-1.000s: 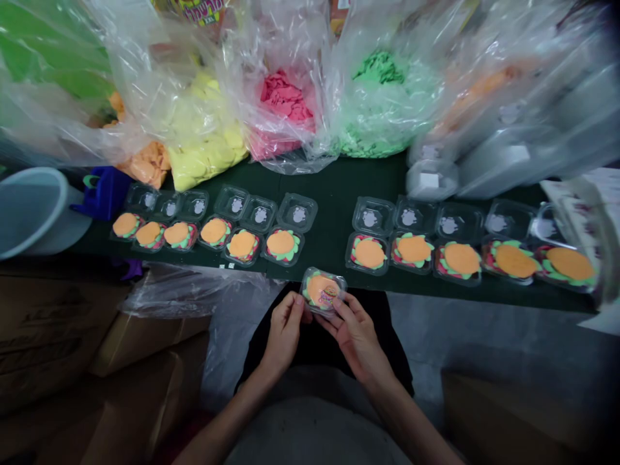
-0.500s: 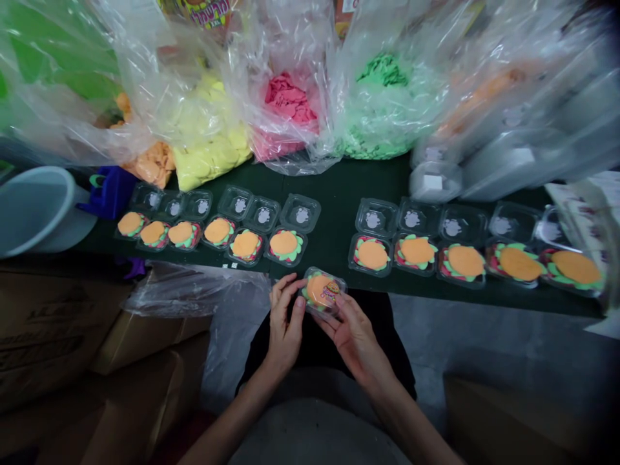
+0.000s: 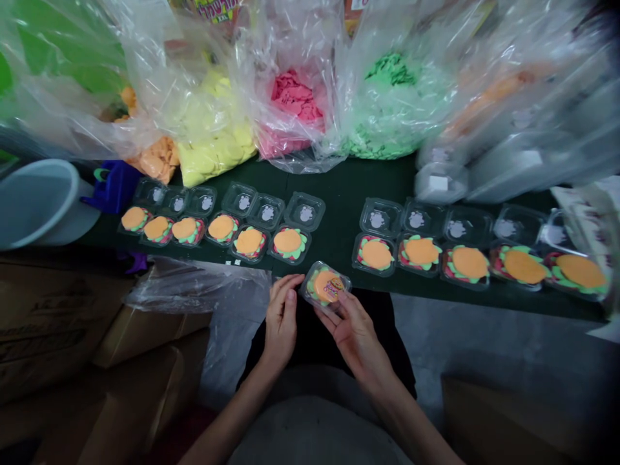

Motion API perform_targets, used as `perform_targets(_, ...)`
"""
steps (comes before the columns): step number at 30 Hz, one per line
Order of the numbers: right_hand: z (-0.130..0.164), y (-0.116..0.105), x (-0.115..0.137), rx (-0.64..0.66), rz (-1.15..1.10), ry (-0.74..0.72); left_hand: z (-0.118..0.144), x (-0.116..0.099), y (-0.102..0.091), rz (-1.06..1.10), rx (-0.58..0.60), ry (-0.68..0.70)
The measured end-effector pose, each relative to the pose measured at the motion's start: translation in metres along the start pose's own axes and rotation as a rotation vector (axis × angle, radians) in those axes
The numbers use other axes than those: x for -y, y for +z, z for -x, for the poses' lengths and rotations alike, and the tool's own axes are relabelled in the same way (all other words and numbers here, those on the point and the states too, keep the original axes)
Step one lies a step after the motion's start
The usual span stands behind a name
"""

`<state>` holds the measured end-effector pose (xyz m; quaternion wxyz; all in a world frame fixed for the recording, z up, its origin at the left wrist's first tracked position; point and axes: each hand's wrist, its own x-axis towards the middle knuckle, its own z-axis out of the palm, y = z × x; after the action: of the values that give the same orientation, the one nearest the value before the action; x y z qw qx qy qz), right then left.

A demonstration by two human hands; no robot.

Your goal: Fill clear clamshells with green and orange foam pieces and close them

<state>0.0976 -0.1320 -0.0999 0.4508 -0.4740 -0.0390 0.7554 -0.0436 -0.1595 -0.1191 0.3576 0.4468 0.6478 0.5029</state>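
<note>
Over my lap, my right hand (image 3: 356, 326) pinches a closed clamshell pack (image 3: 325, 287), label up, tilted toward the green surface (image 3: 334, 194); my left hand (image 3: 281, 316), fingers loosely together, hovers just beside.

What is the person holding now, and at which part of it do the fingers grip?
The right hand holds a small closed plastic box by its near edge and right side. The left hand holds nothing; its fingertips are just beside the box's left edge.

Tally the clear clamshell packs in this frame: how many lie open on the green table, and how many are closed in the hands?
Open packs on the green table, left group: 6
Open packs, right group: 5
Closed pack held in the right hand, left hand beside it: 1
Total: 12
</note>
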Motion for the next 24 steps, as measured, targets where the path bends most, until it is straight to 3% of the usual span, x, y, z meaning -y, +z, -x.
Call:
perform_targets(7, 0.001, 0.001, 0.001, 0.009, -0.008, -0.006, 0.008, 0.003, 0.0, -0.065, 0.04, 0.008)
perform_targets(10, 0.002, 0.003, 0.002, 0.017, 0.01, 0.002, 0.006, 0.001, 0.0, -0.141, 0.003, 0.05)
perform_targets(13, 0.002, 0.004, 0.003, 0.014, 0.005, 0.013, 0.0, 0.0, 0.0, -0.081, -0.044, 0.052)
perform_targets(18, 0.002, 0.005, 0.004, -0.007, 0.001, 0.014, -0.01, 0.0, 0.004, 0.014, 0.025, 0.019)
perform_targets(21, 0.002, 0.007, 0.005, -0.002, 0.006, 0.011, -0.01, 0.0, 0.007, 0.088, 0.016, -0.077)
perform_targets(24, 0.002, 0.007, 0.004, 0.002, 0.014, 0.016, -0.002, 0.002, 0.009, 0.187, -0.078, -0.229)
